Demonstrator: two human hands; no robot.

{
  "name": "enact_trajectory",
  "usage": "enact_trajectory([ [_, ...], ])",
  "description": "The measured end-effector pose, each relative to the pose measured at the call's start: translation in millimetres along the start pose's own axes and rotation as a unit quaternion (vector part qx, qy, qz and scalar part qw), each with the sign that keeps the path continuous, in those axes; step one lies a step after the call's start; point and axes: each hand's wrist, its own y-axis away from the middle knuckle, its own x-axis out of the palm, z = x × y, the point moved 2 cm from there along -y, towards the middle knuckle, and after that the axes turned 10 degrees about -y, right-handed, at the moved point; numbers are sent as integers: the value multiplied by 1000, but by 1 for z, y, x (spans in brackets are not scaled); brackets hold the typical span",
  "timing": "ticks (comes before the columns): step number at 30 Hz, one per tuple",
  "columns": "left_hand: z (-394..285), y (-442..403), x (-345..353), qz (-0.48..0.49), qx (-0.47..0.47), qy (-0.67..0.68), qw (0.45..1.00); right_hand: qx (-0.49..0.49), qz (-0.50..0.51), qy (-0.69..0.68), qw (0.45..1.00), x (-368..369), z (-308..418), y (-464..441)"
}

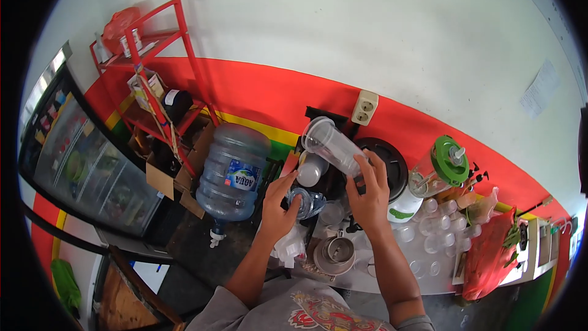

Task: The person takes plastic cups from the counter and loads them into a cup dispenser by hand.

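A long stack of clear plastic cups [334,142] is tilted above the crowded table, its wide rim toward the upper left. My right hand [371,193] grips the lower end of this stack between thumb and fingers. Left of it, my left hand [278,206] is open, thumb apart from the fingers, with nothing visibly gripped. Close to its fingertips is a clear rounded container [310,170]. A clear plastic bottle [313,204] lies beside the left thumb. Below and between the hands sits a metal cup [339,249].
A large water jug [229,171] and a red shelf rack [195,67] are at left. Toward the right are a green-lidded dispenser [450,160], many clear cups [436,225] and a red plastic bag [490,257]. A wall socket [365,108] is behind.
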Motion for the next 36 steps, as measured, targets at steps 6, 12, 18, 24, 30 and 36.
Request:
enact_trajectory([
  [6, 7, -1, 12, -13, 87, -157, 984, 32, 16, 55, 998, 4, 17, -35],
  [12, 22, -3, 21, 50, 66, -72, 994, -26, 48, 181, 982, 17, 22, -51],
  [18, 22, -4, 24, 25, 89, -58, 994, -57, 82, 211, 972, 56, -7, -53],
  [24, 25, -3, 25, 22, 73, -47, 996, 9, 90, 178, 980, 71, -24, -60],
  [30, 19, -2, 25, 8, 69, -87, 994, -12, 95, 193, 976, 80, -38, -68],
  [36, 18, -3, 25, -9, 94, -108, 990, -15, 78, 233, 969, 90, -38, -65],
])
